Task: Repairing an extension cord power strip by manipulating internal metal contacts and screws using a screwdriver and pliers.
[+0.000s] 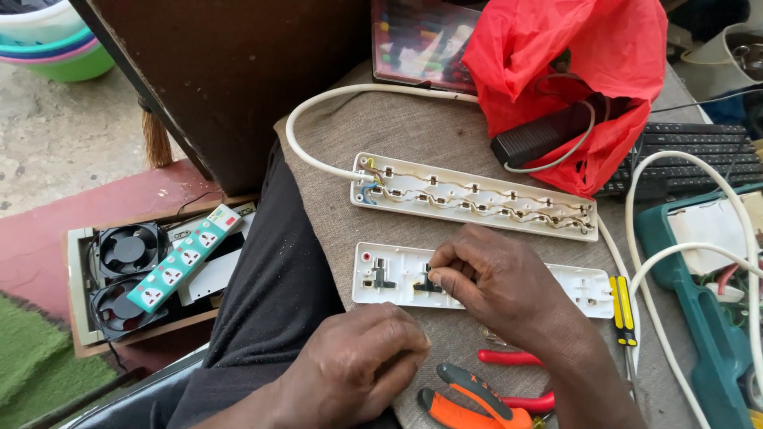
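A single view, from a camera worn on the person's head, looks steeply down and slightly forward over their lap onto the cloth-covered table (445, 135). It sits close (the left hand (358, 369) and right hand (501, 278) fill the lower middle). The left edge takes in the floor (56, 135) and a box of fans (127, 270).

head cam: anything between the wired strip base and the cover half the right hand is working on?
Nothing: in the head view, only bare grey cloth separates the wired base from the cover under the right hand.
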